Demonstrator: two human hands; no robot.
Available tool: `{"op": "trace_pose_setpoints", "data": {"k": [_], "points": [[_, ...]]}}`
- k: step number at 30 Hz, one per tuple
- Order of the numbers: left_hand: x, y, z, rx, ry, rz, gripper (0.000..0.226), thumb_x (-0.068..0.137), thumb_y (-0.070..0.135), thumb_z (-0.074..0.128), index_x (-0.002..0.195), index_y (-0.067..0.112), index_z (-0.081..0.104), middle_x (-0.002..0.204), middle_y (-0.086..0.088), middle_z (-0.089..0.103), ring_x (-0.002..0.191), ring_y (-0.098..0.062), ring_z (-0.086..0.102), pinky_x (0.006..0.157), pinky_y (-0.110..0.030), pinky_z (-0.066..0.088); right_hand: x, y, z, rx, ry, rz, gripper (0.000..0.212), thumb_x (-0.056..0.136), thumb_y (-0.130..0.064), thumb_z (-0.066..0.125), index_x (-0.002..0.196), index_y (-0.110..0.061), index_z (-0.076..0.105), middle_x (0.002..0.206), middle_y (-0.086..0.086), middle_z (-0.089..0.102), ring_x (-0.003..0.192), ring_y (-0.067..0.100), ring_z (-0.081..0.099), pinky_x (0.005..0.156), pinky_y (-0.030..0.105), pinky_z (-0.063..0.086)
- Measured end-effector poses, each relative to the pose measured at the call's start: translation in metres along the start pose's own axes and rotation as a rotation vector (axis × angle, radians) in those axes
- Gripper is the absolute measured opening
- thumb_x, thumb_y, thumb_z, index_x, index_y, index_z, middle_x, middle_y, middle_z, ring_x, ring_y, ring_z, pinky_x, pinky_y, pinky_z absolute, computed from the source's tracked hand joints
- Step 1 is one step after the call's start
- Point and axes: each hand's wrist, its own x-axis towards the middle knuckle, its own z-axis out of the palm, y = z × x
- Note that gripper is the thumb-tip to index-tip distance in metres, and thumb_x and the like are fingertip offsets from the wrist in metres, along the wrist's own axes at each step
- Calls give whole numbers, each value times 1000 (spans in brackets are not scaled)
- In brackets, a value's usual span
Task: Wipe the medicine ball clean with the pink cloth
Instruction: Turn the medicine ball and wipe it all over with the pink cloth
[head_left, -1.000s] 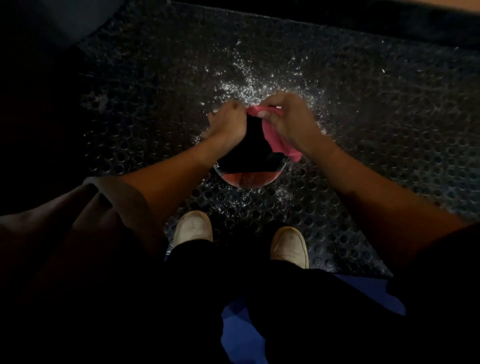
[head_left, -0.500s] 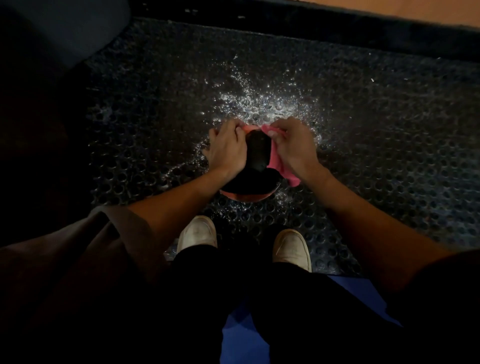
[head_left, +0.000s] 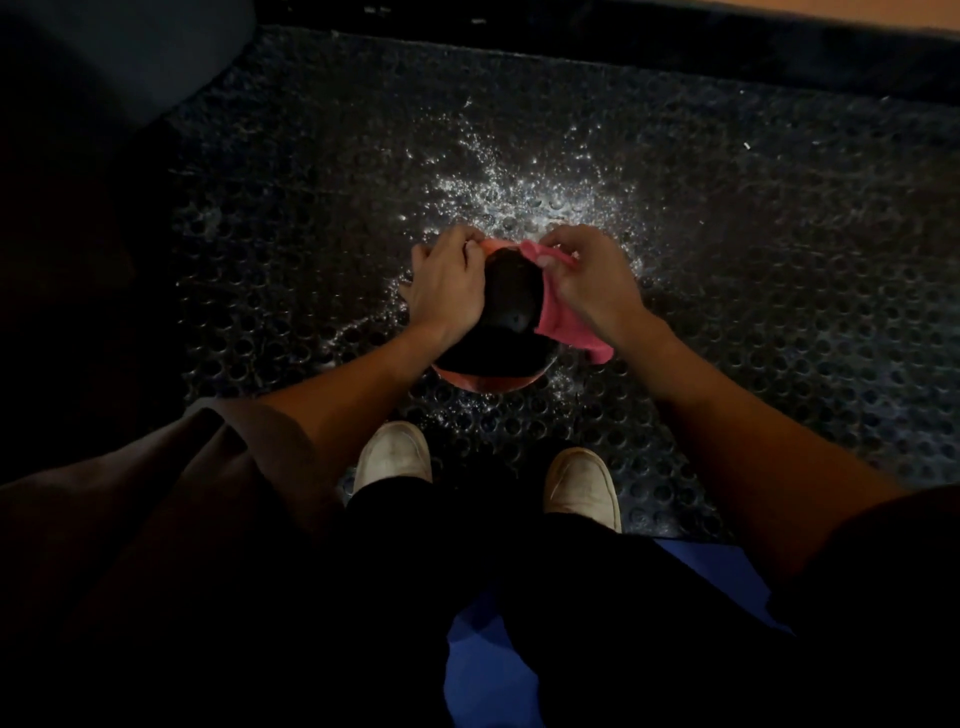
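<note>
a dark, round ball (head_left: 511, 306) sits on a black rubber mat (head_left: 779, 260) full of round holes, just above the middle of the frame. a reddish-orange band shows along its lower edge; the rest of it looks black in the dim light.

the left hand (head_left: 449, 283) lies on the left side of the ball, its fingers bent over the top edge and gripping it. the right hand (head_left: 592, 283) is on the right side, fingers curled and clutching a pink cloth (head_left: 563, 322). the cloth is pressed against the ball's right flank, running from the top edge down under the palm, with a loose corner hanging out below the wrist toward the mat. a thin pinkish strip shows between the two hands at the top of the ball; i cannot tell whether it is cloth or part of the ball.

bright wet specks (head_left: 524, 192) are scattered over the mat above and around the ball, thickest just above the hands.

below the ball, two pale shoes, a left shoe (head_left: 395, 457) and a right shoe (head_left: 584, 488), stand on the mat, apart from the ball. dark trouser legs fill the lower middle of the frame, with a blue patch of floor (head_left: 483, 670) between and beside them. a brown sleeve (head_left: 208, 478) covers the left upper arm at lower left. a tan strip (head_left: 883, 15) runs along the upper right corner.
</note>
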Motion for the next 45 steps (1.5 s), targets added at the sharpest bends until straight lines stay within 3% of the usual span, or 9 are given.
{"op": "trace_pose_setpoints", "data": {"k": [4,14,20,27,31,34,37,42,45], "points": [[-4,-8,1,7,9,54,38,99,39,23,117,27,54,127,12,57,121,-20,40,103,-59,31,-18,-7,11,60,-74,-145,19,90,-35,63,99,-20,70,92,-9,55,86,10,55,77,33,48],[-8,-13,2,18,0,91,31,103,32,28,121,24,53,128,11,55,119,-17,36,103,-63,30,-11,3,8,27,-64,-128,21,90,-32,63,101,-16,70,95,1,62,88,14,57,77,29,47],[11,-5,0,62,-107,147,39,101,40,25,115,23,57,123,7,59,121,-20,43,99,-42,28,30,8,-5,-45,-123,45,27,92,-37,61,100,-13,70,100,5,69,90,16,61,84,33,50],[34,18,-1,350,-93,-62,39,102,42,32,131,18,42,139,-5,38,132,-29,31,102,-64,27,59,-21,-19,-12,-304,-64,26,91,-30,63,106,-9,69,99,2,66,81,4,57,66,16,41],[31,32,12,280,-30,-309,48,101,43,31,140,16,36,149,-8,29,137,-32,24,107,-61,24,38,-4,-2,14,-181,-48,26,91,-37,62,106,-17,70,101,0,64,91,9,58,80,22,46],[23,23,14,225,-10,-249,42,100,45,32,133,21,40,143,-7,31,133,-31,26,102,-61,28,23,12,2,50,-82,-13,22,94,-36,57,100,-19,70,87,-10,58,80,-3,52,72,12,39],[21,13,8,180,-13,-180,37,100,45,34,128,22,42,140,-6,33,130,-30,27,101,-62,29,21,20,8,98,-11,69,20,94,-27,59,92,-11,70,83,-5,65,79,7,59,79,32,50],[19,4,0,121,-35,-117,31,102,42,32,123,23,46,137,-6,37,127,-33,30,99,-59,29,15,7,17,10,-31,-111,24,94,-34,58,105,-16,70,95,-9,54,87,6,50,70,11,34],[22,-2,3,110,-79,-32,36,99,48,27,117,27,51,131,-3,45,125,-32,36,102,-59,29,18,21,15,16,15,21,19,94,-30,58,95,-14,68,91,-1,62,86,16,58,72,31,44]]}}
